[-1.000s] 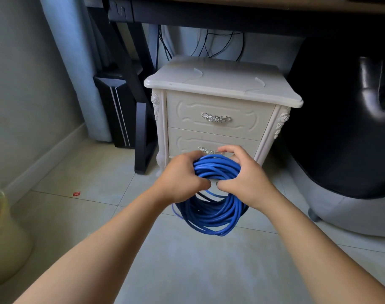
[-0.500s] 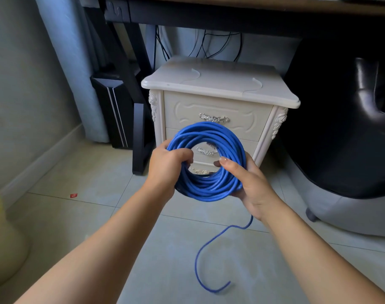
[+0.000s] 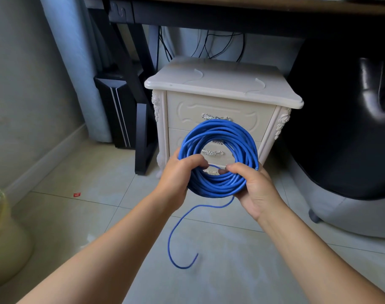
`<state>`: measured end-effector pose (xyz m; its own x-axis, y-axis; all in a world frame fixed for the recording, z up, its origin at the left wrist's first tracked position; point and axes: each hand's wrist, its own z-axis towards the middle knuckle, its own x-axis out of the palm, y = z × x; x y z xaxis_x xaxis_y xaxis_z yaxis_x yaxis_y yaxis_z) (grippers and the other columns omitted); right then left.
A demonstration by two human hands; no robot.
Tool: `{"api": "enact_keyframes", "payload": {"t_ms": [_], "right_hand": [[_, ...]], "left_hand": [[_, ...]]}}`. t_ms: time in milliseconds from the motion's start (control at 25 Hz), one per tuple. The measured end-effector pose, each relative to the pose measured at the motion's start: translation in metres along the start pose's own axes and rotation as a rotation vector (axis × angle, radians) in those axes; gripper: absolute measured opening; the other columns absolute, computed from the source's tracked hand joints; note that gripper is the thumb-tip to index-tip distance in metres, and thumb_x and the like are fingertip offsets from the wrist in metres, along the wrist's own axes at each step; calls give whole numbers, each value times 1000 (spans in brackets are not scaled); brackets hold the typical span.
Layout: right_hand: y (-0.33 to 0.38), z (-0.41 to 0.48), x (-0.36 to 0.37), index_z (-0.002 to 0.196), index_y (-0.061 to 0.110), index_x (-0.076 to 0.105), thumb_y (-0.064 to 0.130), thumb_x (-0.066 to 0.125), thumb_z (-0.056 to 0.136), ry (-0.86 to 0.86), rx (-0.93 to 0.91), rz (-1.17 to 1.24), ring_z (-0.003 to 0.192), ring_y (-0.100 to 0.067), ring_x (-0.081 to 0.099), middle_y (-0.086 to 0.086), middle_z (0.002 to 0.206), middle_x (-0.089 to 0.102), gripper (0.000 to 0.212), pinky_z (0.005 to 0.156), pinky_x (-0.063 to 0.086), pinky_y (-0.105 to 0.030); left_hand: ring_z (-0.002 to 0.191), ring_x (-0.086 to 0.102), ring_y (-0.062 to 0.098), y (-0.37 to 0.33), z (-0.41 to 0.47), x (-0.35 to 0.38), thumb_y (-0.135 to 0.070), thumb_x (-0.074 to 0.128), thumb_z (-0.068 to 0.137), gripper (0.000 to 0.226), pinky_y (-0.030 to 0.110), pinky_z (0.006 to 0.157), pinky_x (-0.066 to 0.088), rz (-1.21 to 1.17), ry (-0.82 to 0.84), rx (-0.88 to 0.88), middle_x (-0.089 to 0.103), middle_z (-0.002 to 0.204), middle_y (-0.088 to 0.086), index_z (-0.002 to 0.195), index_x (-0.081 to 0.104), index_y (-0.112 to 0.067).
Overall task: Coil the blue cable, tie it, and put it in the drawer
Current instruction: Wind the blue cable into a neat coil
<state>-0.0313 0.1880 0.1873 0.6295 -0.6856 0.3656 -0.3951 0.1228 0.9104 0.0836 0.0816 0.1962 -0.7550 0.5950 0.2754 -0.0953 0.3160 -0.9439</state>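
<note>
At the lower left edge of the frame we see a pale yellow rounded bin [image 3: 5,238] on the light tiled floor [image 3: 77,216], and a small red scrap [image 3: 76,194] lies on the tiles to its right. Above that, in the upper left, a black computer tower [image 3: 112,106] stands beside a black desk leg [image 3: 141,128]. In the centre our left hand [image 3: 178,174] grips the left side of the coiled blue cable [image 3: 220,130], fingers curled through the ring. We hold the coil upright in the air in front of a cream carved wooden nightstand [image 3: 222,84]. Its upper drawer [image 3: 248,115] and lower drawer [image 3: 176,139] are both shut, and the lower silver handle [image 3: 212,152] shows through the ring. A loose end of cable [image 3: 172,233] hangs from the coil's bottom and bends into a hook low in the frame. Our right hand [image 3: 255,189] clasps the lower right of the coil, thumb and fingers wrapped round the strands. At the far right sits a glossy black chair [image 3: 340,139].
</note>
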Motion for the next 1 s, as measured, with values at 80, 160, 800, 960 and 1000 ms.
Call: {"api": "enact_keyframes", "payload": {"t_ms": [80, 160, 800, 960, 1000], "right_hand": [[4, 2, 0, 92, 11, 58, -14, 55, 77, -29, -30, 23, 64, -22, 62, -10, 67, 57, 29, 70, 50, -39], [8, 6, -4, 85, 12, 56, -12, 58, 67, -50, -62, 2, 69, -25, 55, -10, 71, 52, 31, 70, 47, -39], [22, -8, -1, 107, 40, 56, 3, 68, 66, 181, -297, -950, 68, -4, 60, 12, 90, 65, 57, 62, 48, -22], [28, -7, -7, 121, 39, 54, 7, 77, 72, 198, -262, -791, 80, -5, 66, 8, 103, 66, 63, 71, 51, -16], [28, -6, -9, 121, 36, 56, 11, 80, 72, 224, -227, -715, 86, -4, 68, 10, 104, 68, 60, 77, 51, -19]], "left_hand": [[88, 64, 28, -2, 0, -3, -20, 73, 66, 25, 45, 89, 51, 122, 55, -24, 66, 81, 6, 89, 63, -15], [90, 65, 20, -5, 0, -6, -29, 78, 69, 37, 38, 86, 51, 233, 102, -22, 67, 87, 2, 100, 63, -15], [60, 55, 5, -1, 1, -9, -4, 71, 68, 33, 15, 53, 43, 885, 97, 348, 61, 73, -7, 92, 56, -21], [49, 49, 6, -5, 1, -4, 3, 70, 67, 31, 17, 49, 40, 677, 46, 262, 55, 57, -12, 89, 60, -16], [49, 48, 8, -6, 1, -5, 4, 70, 67, 30, 19, 50, 40, 608, 26, 233, 54, 55, -12, 89, 61, -14]]}}
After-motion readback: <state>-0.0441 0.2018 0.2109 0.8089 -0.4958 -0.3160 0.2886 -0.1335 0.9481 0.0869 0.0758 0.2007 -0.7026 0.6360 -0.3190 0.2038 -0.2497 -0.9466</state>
